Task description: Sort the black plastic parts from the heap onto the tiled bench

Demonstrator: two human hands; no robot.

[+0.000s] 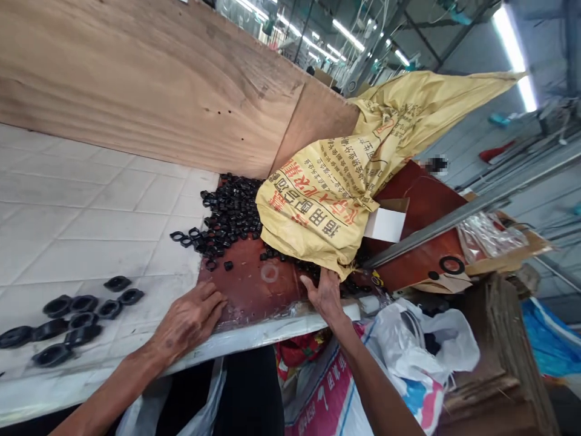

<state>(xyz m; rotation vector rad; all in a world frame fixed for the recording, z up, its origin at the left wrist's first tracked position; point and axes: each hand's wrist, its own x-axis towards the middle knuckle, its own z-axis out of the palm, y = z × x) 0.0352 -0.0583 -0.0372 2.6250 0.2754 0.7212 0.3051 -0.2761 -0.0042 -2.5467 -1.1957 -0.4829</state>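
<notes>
- The left hand (188, 321) lies on the edge of a red-brown board (254, 290), fingers (213, 300) extended and relaxed, gripping nothing.
- The right hand (324, 297) reaches up to the lower edge of a yellow sack (318, 206), fingers (318, 290) spread and loose, with no part visibly held.
- Small black parts (231, 215) lie heaped on the board, spilling from under the sack, with a few strays just above the left hand.
- Larger black rings (72, 321) sit in a loose cluster on a white tiled surface (100, 242), left of the left hand.
- A plywood sheet (136, 79) stands behind the heap, touching the sack.
- A white card (385, 224) pokes out beside the sack, near a metal rail (454, 212).
- A white plastic bag (422, 345) sits below the right forearm (367, 375).
</notes>
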